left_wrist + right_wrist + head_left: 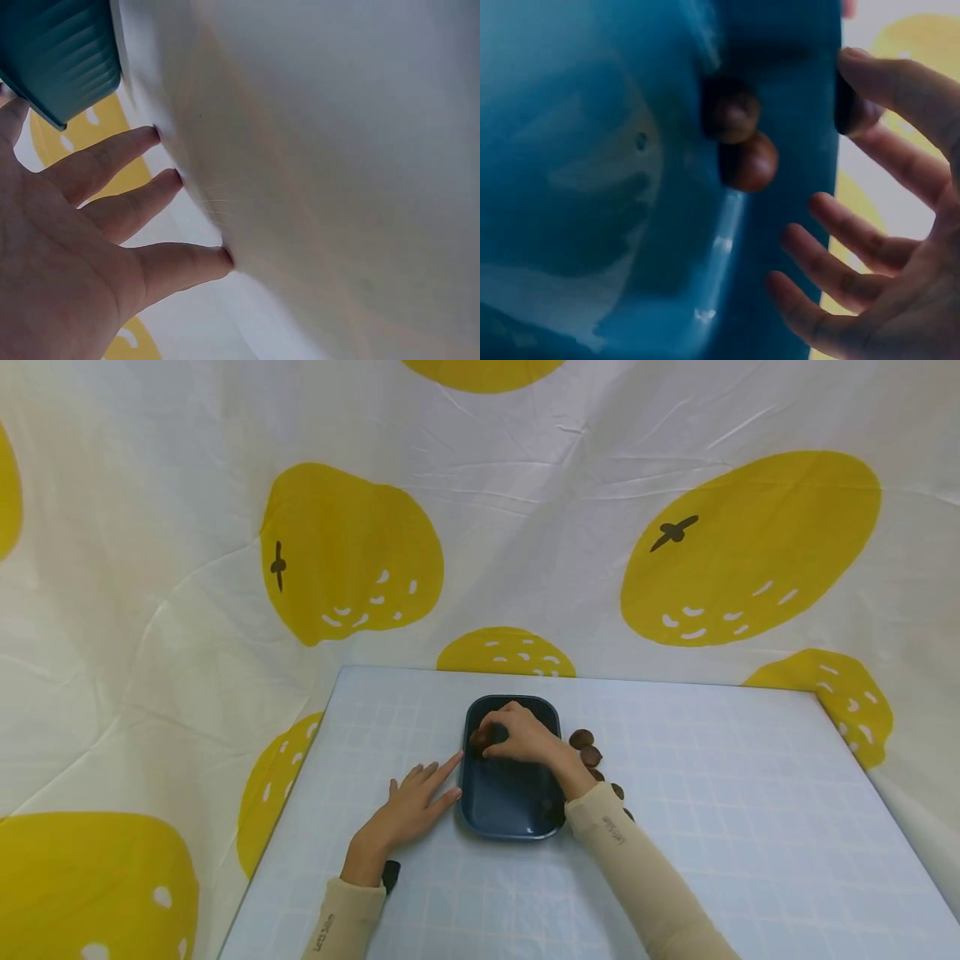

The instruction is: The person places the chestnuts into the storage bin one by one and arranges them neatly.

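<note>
A dark blue rectangular tray (pixel 510 806) lies on the table, its ribbed outer wall (pixel 67 52) showing in the left wrist view. Over its far left part, my right hand (pixel 525 735) pinches a brown chestnut (pixel 857 105) between thumb and index finger; the other fingers are spread. Two more chestnuts (pixel 751 162) sit together inside the tray, against its wall. My left hand (pixel 408 806) is spread beside the tray's left side, with its index finger at the rim. Other fingertips of that hand rest on the table, as the left wrist view shows.
Several chestnuts (pixel 591 756) lie in a loose row along the tray's right side, some partly behind the right forearm. The table (pixel 750 810) has a pale checked cover. Behind it hangs a white cloth (pixel 525 552) printed with yellow fruit.
</note>
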A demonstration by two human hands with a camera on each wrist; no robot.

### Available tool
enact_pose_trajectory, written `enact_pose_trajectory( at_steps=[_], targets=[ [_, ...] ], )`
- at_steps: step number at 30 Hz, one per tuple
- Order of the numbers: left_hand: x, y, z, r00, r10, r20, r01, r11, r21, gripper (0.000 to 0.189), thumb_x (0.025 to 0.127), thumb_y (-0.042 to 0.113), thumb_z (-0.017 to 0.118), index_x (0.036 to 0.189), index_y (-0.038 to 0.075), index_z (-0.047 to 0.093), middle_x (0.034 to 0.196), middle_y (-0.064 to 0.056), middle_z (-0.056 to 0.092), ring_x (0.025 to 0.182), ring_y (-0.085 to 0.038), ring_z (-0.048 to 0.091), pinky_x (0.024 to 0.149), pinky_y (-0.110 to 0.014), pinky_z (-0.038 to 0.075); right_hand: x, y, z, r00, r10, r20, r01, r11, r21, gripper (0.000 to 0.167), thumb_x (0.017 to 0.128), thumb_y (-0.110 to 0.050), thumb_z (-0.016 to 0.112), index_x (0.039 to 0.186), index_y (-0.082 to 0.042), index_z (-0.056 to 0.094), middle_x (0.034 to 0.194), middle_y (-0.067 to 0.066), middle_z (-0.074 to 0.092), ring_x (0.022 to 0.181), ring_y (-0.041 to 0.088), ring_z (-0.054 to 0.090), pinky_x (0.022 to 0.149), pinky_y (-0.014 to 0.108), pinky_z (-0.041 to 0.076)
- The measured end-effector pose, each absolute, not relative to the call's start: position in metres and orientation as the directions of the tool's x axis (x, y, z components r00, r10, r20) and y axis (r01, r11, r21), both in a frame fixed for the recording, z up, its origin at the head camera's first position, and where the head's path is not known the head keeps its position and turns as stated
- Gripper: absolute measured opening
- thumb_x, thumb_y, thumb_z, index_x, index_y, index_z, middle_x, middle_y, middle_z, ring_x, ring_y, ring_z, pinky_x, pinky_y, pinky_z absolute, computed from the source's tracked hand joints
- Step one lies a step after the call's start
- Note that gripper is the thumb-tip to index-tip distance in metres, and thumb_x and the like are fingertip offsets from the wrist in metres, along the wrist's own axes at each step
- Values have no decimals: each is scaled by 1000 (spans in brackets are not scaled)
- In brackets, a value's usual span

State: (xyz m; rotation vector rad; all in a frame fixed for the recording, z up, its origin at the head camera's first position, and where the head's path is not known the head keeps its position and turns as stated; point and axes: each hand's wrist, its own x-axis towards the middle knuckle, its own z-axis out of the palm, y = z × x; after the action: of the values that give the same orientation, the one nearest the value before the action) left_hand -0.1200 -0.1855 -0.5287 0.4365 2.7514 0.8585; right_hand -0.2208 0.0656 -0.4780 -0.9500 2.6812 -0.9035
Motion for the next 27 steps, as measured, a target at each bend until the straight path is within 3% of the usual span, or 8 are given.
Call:
enact_pose_trajectory(
  at_steps=[5,15,27],
  targets=[
    [-120,-185,-527,-929,349,-122,215,778,590,63,99,68,37,156,51,20,158,-12,36,146,-42,23,103,-80,6,-222,62,-489,-756,-654,-28,-509,614,-603,30,83,-22,85,110,-19,72,117,7,59,114,27,48,93,47,45],
    [-119,-185,-528,-931,343,-124,209,781,589,64,98,70,37,156,51,20,158,-10,36,147,-41,22,104,-79,5,-222,59,-502,-772,-628,-98,-477,675,-563,35,78,-24,88,110,-24,73,137,21,43,122,38,43,95,55,45],
    [-120,-185,-530,-931,346,-120,216,782,584,63,99,68,38,157,51,19,158,-12,35,146,-41,22,104,-79,6,-219,56,-505,-774,-620,-124,-490,712,-503,37,79,-21,88,112,-29,74,152,21,32,133,46,34,100,70,34]
  ],
)
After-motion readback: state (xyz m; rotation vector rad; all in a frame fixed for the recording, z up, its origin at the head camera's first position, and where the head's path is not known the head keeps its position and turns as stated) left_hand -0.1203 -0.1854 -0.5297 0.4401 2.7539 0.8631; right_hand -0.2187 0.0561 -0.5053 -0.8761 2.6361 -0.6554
